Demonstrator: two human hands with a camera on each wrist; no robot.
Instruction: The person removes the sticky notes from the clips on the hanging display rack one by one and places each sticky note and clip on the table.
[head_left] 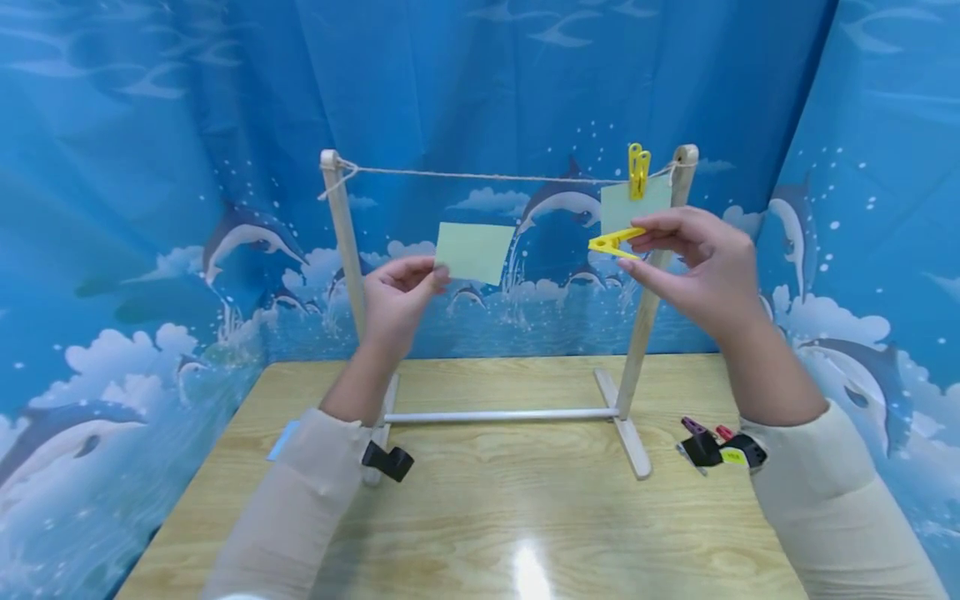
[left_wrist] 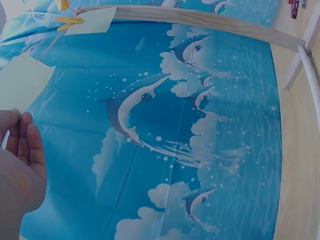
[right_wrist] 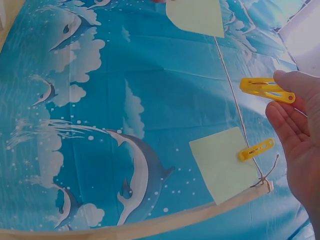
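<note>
A pale green square of paper (head_left: 474, 253) is pinched at its lower left corner by my left hand (head_left: 401, 304), apart from and below the string (head_left: 487, 176). My right hand (head_left: 701, 271) holds a yellow clothespin (head_left: 613, 242) by its handle ends, between thumb and fingers. In the right wrist view that clothespin (right_wrist: 267, 90) is close to the string. Another green paper (head_left: 617, 207) hangs at the string's right end under a second yellow clothespin (head_left: 638, 172). My right hand partly hides that paper in the head view.
A wooden stand with a left post (head_left: 347, 242), a right post (head_left: 637, 358) and a white lower bar (head_left: 502, 415) is on the wooden table (head_left: 480, 500). Purple and red clothespins (head_left: 724, 432) lie at the right, a blue paper (head_left: 282, 440) at the left. Dolphin-print curtains (head_left: 480, 83) surround it.
</note>
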